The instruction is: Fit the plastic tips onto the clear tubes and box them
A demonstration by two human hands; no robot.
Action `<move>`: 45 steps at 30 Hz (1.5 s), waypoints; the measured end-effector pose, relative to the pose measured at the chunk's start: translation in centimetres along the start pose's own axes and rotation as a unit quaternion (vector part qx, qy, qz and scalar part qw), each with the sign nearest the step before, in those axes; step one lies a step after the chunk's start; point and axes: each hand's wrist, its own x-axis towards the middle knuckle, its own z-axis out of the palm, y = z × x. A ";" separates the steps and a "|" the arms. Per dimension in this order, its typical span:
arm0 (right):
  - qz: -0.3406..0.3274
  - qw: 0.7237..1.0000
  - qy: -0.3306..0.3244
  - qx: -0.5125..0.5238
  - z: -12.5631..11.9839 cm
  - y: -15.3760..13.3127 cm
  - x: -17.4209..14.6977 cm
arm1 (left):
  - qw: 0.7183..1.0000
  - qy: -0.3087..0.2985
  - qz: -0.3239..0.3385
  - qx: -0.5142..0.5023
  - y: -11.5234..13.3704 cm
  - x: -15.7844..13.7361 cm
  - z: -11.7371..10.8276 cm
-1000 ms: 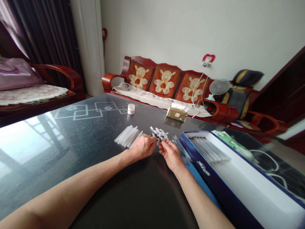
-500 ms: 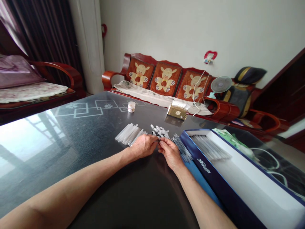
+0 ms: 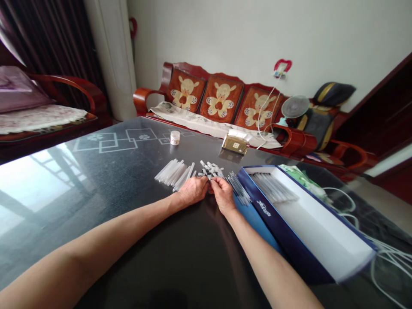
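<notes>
From my remote seat I see both bare hands meeting over the dark tabletop [image 3: 167,240], the left hand [image 3: 193,191] palm down and the right hand [image 3: 222,193] turned partly inward. The fingers of both are pinched together on a small piece [image 3: 209,178], mostly hidden, so I cannot tell its exact form; it sits between the fingertips, just in front of a heap of short white and black parts [image 3: 212,168]. Compared with half a second ago, the hands remain joined at the same work, but my whole view has slid up and a little left. More of the white tubes [image 3: 171,172] now shows beside the left hand, which covered their right-hand end before. The thin rods [image 3: 238,189] stay bunched beyond the right hand, against the long blue box [image 3: 264,214], which has a row of clear sticks [image 3: 274,187] at its far end. The near end of that box, cut off by the frame earlier, is now in view, with white cables [image 3: 388,251] beside it. The small jar [image 3: 175,138] and tissue pack [image 3: 235,144] keep their places farther back.
</notes>
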 end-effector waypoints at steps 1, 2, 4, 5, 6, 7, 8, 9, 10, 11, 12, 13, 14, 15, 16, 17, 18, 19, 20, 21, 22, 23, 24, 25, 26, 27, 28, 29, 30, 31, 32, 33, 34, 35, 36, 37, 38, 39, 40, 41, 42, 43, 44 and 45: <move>0.001 1.000 0.001 -0.003 0.1 -0.1 0.0 | 1.000 -0.009 -0.006 0.013 0.3 0.1 -0.1; 0.001 1.000 0.001 -0.005 0.1 -0.1 0.0 | 0.999 -0.019 -0.010 0.026 0.6 0.2 -0.4; -0.001 1.000 -0.003 -0.010 0.2 -0.2 0.0 | 0.998 -0.043 -0.019 0.049 1.3 0.4 -1.2; -0.001 1.000 -0.007 -0.010 0.2 -0.3 0.0 | 0.997 -0.055 -0.023 0.058 1.7 0.5 -1.7; 0.001 1.000 -0.012 -0.007 0.2 -0.3 -0.1 | 0.995 -0.065 -0.027 0.065 2.0 0.5 -2.0; 0.003 1.000 -0.016 0.000 0.2 -0.4 -0.1 | 0.994 -0.072 -0.033 0.072 2.3 0.5 -2.3; 0.007 1.000 -0.020 0.008 0.2 -0.4 -0.2 | 0.994 -0.068 -0.040 0.078 2.6 0.3 -2.4; 0.011 1.000 -0.021 0.018 0.1 -0.5 -0.2 | 0.994 -0.057 -0.045 0.082 2.8 0.1 -2.3; 0.014 0.999 -0.021 0.027 0.1 -0.5 -0.3 | 0.995 -0.029 -0.054 0.084 3.0 -0.3 -2.0; 0.016 0.999 -0.019 0.034 0.1 -0.6 -0.4 | 0.994 0.007 -0.064 0.092 3.1 -0.6 -1.6; 0.016 0.999 -0.016 0.036 0.0 -0.7 -0.5 | 0.992 0.032 -0.069 0.097 3.2 -1.0 -1.2; 0.016 0.999 -0.014 0.035 0.0 -0.7 -0.6 | 0.990 0.054 -0.080 0.101 3.2 -1.3 -0.7; 0.015 0.999 -0.012 0.034 -0.1 -0.8 -0.7 | 0.988 0.071 -0.085 0.105 3.2 -1.7 -0.2; 0.014 0.999 -0.012 0.031 -0.2 -0.9 -0.8 | 0.987 0.081 -0.086 0.107 3.2 -1.9 0.2; 0.014 0.999 -0.012 0.029 -0.2 -1.0 -0.9 | 0.986 0.088 -0.085 0.110 3.2 -2.1 0.4; 0.014 0.999 -0.013 0.026 -0.3 -1.0 -1.0 | 0.986 0.092 -0.080 0.112 3.1 -2.3 0.6; 0.014 1.000 -0.017 0.022 -0.4 -1.1 -1.1 | 0.987 0.092 -0.073 0.113 3.0 -2.4 0.7; 0.013 1.000 -0.021 0.018 -0.5 -1.1 -1.2 | 0.987 0.093 -0.066 0.114 3.0 -2.4 0.6; 0.011 0.999 -0.026 0.015 -0.5 -1.1 -1.3 | 0.987 0.094 -0.057 0.115 2.9 -2.4 0.6; 0.010 0.999 -0.030 0.014 -0.6 -1.0 -1.3 | 0.987 0.097 -0.050 0.116 2.8 -2.3 0.5; 0.010 0.999 -0.032 0.015 -0.6 -0.9 -1.4 | 0.987 0.101 -0.045 0.118 2.7 -2.2 0.4; 0.010 0.999 -0.030 0.019 -0.6 -0.8 -1.3 | 0.986 0.106 -0.040 0.120 2.7 -2.1 0.4; 0.010 0.999 -0.027 0.025 -0.6 -0.7 -1.3 | 0.985 0.111 -0.036 0.123 2.6 -1.9 0.4; 0.010 0.999 -0.023 0.031 -0.6 -0.6 -1.2 | 0.985 0.115 -0.032 0.126 2.6 -1.7 0.5; 0.009 0.999 -0.019 0.036 -0.6 -0.5 -1.1 | 0.984 0.118 -0.028 0.127 2.5 -1.6 0.5; 0.008 0.999 -0.015 0.041 -0.6 -0.5 -1.0 | 0.984 0.120 -0.023 0.128 2.5 -1.4 0.6; 0.007 0.999 -0.014 0.044 -0.6 -0.4 -0.9 | 0.984 0.122 -0.019 0.129 2.5 -1.3 0.7; 0.007 0.999 -0.015 0.047 -0.7 -0.3 -0.9 | 0.984 0.124 -0.014 0.130 2.4 -1.1 0.7; 0.006 0.999 -0.016 0.049 -0.7 -0.3 -0.8 | 0.983 0.127 -0.008 0.132 2.4 -1.0 0.8; 0.003 0.998 -0.019 0.053 -0.8 -0.2 -0.7 | 0.982 0.130 -0.002 0.135 2.3 -1.0 0.8; 0.001 0.998 -0.024 0.057 -0.8 -0.1 -0.6 | 0.981 0.133 0.005 0.138 2.3 -0.9 0.8; -0.001 0.998 -0.030 0.061 -0.9 0.0 -0.6 | 0.980 0.136 0.011 0.142 2.3 -0.9 0.7; -0.003 0.997 -0.037 0.065 -1.0 0.0 -0.5 | 0.979 0.140 0.016 0.145 2.3 -0.9 0.6; -0.005 0.997 -0.044 0.068 -1.1 0.1 -0.5 | 0.978 0.143 0.020 0.147 2.3 -0.9 0.5; -0.006 0.996 -0.050 0.070 -1.1 0.2 -0.4 | 0.978 0.146 0.024 0.149 2.3 -0.9 0.4; -0.007 0.996 -0.055 0.071 -1.2 0.2 -0.4 | 0.977 0.148 0.026 0.150 2.3 -0.9 0.3; -0.008 0.996 -0.058 0.071 -1.2 0.3 -0.3 | 0.977 0.151 0.029 0.150 2.3 -1.0 0.2; -0.011 0.996 -0.060 0.070 -1.2 0.2 -0.3 | 0.976 0.153 0.032 0.151 2.2 -1.0 0.1; -0.014 0.996 -0.063 0.068 -1.2 0.2 -0.3 | 0.976 0.155 0.035 0.152 2.2 -1.1 0.0; -0.018 0.996 -0.065 0.064 -1.2 0.2 -0.3 | 0.975 0.156 0.038 0.152 2.2 -1.1 0.0; -0.023 0.996 -0.067 0.057 -1.1 0.1 -0.3 | 0.975 0.158 0.040 0.152 2.2 -1.2 -0.1; -0.029 0.996 -0.069 0.047 -1.1 -0.1 -0.4 | 0.975 0.160 0.043 0.152 2.2 -1.2 -0.1; -0.034 0.996 -0.069 0.033 -1.1 -0.2 -0.5 | 0.974 0.162 0.044 0.151 2.2 -1.2 -0.1; -0.040 0.997 -0.066 0.015 -1.0 -0.4 -0.6 | 0.974 0.164 0.045 0.150 2.2 -1.3 -0.1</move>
